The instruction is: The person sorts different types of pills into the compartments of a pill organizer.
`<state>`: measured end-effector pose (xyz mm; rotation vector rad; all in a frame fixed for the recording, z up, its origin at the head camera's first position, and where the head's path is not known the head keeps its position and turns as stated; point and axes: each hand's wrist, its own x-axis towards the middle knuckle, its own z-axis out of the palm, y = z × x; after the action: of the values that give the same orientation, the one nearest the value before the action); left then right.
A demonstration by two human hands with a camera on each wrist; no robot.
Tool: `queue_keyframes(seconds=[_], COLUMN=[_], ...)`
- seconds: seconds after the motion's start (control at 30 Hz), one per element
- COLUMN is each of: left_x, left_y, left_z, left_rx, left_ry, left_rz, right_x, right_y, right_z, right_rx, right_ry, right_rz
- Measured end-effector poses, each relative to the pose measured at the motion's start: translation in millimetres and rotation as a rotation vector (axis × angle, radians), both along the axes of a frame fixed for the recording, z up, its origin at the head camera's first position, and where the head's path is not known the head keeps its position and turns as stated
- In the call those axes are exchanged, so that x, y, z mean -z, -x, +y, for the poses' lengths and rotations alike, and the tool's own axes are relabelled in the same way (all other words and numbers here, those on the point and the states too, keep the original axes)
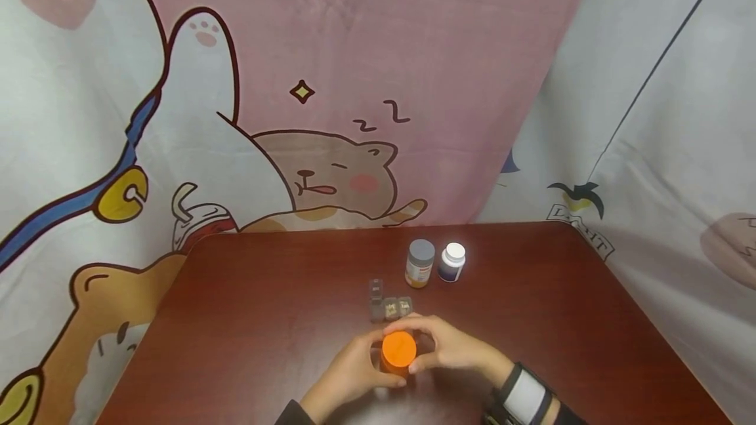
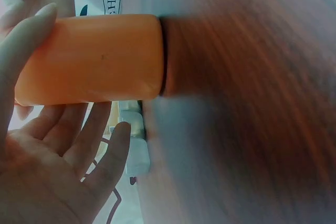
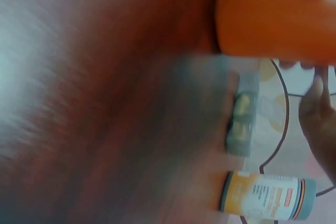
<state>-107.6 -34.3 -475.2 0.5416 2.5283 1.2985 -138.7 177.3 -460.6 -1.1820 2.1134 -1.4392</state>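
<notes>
Both hands are around an orange bottle (image 1: 398,350) with an orange lid, upright at the front middle of the table. My left hand (image 1: 357,363) holds it from the left, its thumb (image 2: 31,38) across the upper part in the left wrist view. From the right, my right hand (image 1: 445,344) grips near the top with thumb and fingers. Just beyond them lies a small clear pill organizer (image 1: 390,308), with one lid (image 1: 376,288) flipped up. Pale pieces show in two of its compartments in the right wrist view.
Behind the organizer stand a grey-lidded bottle (image 1: 420,263) with a yellow and white label and a dark blue and white bottle (image 1: 451,262) with a white lid. They rest on a reddish-brown table (image 1: 266,294). A cartoon-printed cloth (image 1: 461,84) hangs at its far edge.
</notes>
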Motion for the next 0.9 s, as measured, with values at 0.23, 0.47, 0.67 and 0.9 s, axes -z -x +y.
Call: queue_keyframes(seconds=[0.23, 0.47, 0.67, 0.9], left_x=[1.4, 4.0, 6.1, 6.0], left_y=[-0.8, -0.3, -0.4, 0.3], left_z=[-1, -4, -4, -1], left_rx=[-0.006, -0.011, -0.027, -0.045], left_ry=[0.004, 0.008, 0.009, 0.028], left_rz=[0.007, -0.026, -0.044, -0.04], right_x=[0.8, -0.8, 10.9, 18.5], right_y=[6.9, -21.8, -58.5, -78.5], right_z=[-2, -4, -10, -17], right_rx=[-0.115, 0.086, 0.569, 0.804], right_ry=[0.059, 0.131, 0.045, -0.003], right_rz=[-0.122, -0.153, -0.079, -0.056])
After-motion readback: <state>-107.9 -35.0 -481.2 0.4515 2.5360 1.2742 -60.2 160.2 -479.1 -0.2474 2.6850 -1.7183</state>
